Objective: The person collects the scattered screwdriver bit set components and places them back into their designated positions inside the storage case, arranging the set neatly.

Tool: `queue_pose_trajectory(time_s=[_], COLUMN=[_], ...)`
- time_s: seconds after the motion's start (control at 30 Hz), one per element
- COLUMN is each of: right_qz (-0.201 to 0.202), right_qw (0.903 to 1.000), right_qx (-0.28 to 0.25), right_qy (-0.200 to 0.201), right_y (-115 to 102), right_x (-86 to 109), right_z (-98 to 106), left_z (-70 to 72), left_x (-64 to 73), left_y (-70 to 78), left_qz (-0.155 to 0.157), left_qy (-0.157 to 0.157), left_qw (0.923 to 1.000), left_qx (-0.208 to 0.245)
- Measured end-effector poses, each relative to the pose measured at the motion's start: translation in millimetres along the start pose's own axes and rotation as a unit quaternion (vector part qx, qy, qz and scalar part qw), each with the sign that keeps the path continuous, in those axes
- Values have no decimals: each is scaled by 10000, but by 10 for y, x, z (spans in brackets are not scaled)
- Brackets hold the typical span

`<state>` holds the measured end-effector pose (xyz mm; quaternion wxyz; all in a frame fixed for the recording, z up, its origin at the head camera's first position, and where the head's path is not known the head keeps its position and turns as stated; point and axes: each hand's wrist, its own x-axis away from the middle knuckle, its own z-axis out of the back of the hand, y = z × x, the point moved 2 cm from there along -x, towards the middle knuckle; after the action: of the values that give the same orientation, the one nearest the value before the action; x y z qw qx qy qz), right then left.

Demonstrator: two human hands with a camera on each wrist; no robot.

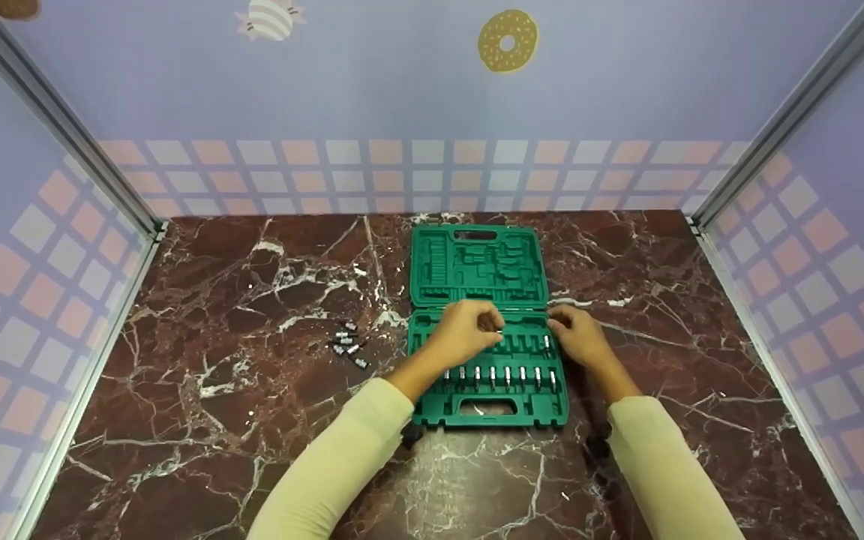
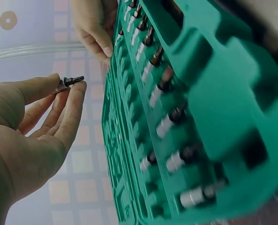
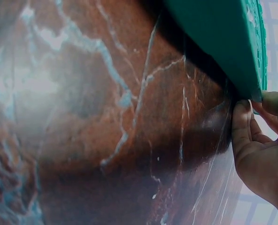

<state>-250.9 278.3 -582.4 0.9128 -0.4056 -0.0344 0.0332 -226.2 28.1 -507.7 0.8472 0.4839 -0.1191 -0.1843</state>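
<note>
Between thumb and fingertips, my left hand [image 1: 464, 331] pinches a small bit socket [image 2: 65, 84], a silver sleeve with a dark tip, above the open green case [image 1: 439, 409]. Along the case's front row stand several bit sockets [image 1: 508, 376]. The row behind shows one bit socket [image 1: 547, 345] at its right end, and another bit socket [image 2: 148, 161] near its left end in the left wrist view. My right hand [image 1: 580, 339] grips the case's right edge, with thumb and fingers [image 3: 242, 123] on either side of it. My left arm covers part of the case in the head view.
Left of the case, several loose bit sockets [image 1: 347, 343] lie in a small pile on the marbled tabletop [image 1: 214, 405]. The case lid [image 1: 477, 266] lies folded back behind its base. Patterned walls [image 1: 432, 90] enclose the table at the back and both sides.
</note>
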Motion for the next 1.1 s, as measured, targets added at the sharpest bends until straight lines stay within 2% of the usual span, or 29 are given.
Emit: queue_pose_trajectory(time_s=[0.27, 0.47, 0.7, 0.8, 0.93, 1.1], right_qz=[-114, -76, -78, -108, -41, -11], right_qw=[9998, 9999, 9999, 9999, 10000, 10000], right_qx=[108, 90, 100, 67, 64, 46], right_qy=[-104, -62, -62, -60, -6, -19], right_y=[-10, -1, 8, 12, 6, 3], right_x=[-2, -19, -1, -1, -9, -11], right_z=[16, 13, -9, -14, -9, 2], left_z=[-223, -373, -537, -593, -653, -693], left_x=[-188, -343, -435, -471, -507, -531], left_y=[41, 27, 12, 19, 36, 52], left_qz=[37, 109, 184, 115, 44, 167], left_qy=[-244, -263, -307, -269, -242, -166], left_qw=[9995, 9988, 9981, 9965, 9899, 9828], left_qx=[-198, -403, -502, -789, -1395, -1834])
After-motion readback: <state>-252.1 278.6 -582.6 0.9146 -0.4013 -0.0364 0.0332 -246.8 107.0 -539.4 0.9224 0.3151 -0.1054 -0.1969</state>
